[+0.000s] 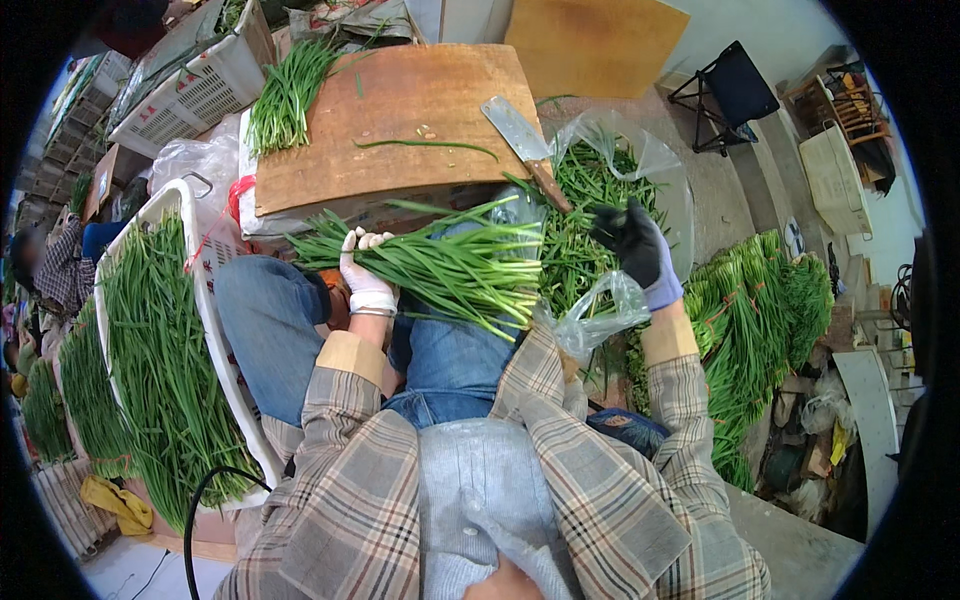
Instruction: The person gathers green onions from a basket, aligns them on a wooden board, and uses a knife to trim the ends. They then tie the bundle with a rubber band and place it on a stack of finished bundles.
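A loose bunch of garlic chives [450,262] lies across my lap, its leafy tips to the left and pale cut ends to the right. My left hand [368,272], in a white glove, is closed around the leafy part. To the right, my right hand [640,248], in a black and lilac glove, is held with fingers apart over a clear plastic bag [600,310] full of green trimmings [585,225]. Nothing shows in its grip. A cleaver [520,135] rests on the near right corner of the wooden board [410,100], its handle sticking out past the edge.
More chives [292,100] lie on the board's left side. A white crate [205,300] packed with chives stands at my left. Tied bundles [750,320] are heaped on the floor at right. Farther off are a folding chair [728,95] and, at far left, another person [62,255].
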Tool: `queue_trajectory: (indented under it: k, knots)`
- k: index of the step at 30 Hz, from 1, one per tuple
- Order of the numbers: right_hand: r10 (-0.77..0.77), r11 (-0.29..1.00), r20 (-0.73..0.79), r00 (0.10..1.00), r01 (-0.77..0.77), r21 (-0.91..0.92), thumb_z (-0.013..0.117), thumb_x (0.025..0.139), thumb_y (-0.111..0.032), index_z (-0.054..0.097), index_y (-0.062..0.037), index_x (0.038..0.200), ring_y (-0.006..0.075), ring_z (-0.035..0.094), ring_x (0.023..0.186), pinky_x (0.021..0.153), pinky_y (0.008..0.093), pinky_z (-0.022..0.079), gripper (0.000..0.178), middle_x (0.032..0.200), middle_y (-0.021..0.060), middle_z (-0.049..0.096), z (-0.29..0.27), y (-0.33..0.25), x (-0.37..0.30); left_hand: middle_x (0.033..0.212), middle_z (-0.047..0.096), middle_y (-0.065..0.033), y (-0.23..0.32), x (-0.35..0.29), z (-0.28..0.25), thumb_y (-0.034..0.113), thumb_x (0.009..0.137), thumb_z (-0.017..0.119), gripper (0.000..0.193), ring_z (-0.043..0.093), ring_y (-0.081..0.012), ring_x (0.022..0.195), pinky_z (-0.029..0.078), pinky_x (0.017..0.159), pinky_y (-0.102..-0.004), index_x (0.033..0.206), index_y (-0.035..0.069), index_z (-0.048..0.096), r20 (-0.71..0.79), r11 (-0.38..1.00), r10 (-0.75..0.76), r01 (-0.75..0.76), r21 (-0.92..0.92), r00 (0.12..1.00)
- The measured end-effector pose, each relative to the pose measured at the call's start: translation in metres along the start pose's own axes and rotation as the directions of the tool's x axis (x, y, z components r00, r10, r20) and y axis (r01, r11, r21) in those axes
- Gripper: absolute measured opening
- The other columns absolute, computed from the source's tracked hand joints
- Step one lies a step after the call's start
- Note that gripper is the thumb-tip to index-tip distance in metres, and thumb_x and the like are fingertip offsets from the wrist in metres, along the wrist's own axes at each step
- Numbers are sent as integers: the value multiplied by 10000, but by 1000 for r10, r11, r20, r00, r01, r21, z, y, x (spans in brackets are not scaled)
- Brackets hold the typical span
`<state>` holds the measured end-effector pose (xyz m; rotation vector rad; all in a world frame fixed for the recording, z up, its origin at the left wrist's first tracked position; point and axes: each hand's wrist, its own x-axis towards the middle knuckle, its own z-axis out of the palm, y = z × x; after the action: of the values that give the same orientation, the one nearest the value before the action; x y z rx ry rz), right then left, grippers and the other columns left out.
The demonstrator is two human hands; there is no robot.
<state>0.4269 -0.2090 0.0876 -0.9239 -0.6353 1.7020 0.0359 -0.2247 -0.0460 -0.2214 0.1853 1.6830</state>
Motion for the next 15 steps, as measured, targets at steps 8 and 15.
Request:
queue_trajectory:
  k: [8,15]
  knots:
    - [-17,1,456,890,456,-890,680,785,-268,454,-34,1277,270,616,963,869,344,472,590,1082,188,612,98,47,-62,785,595,-34,8,-2,-7,272,846,562,282,569,-199,819,357,998,-419,1002,43,613,48,1000,-16,15,18,999]
    - [254,743,4,967,-192,-641,509,918,-231,613,-5,993,101,590,633,556,231,475,259,773,49,624,123,23,-28,976,648,-89,6,-14,26,303,832,570,305,589,-272,910,461,871,-421,1028,75,625,-213,954,65,2,300,975]
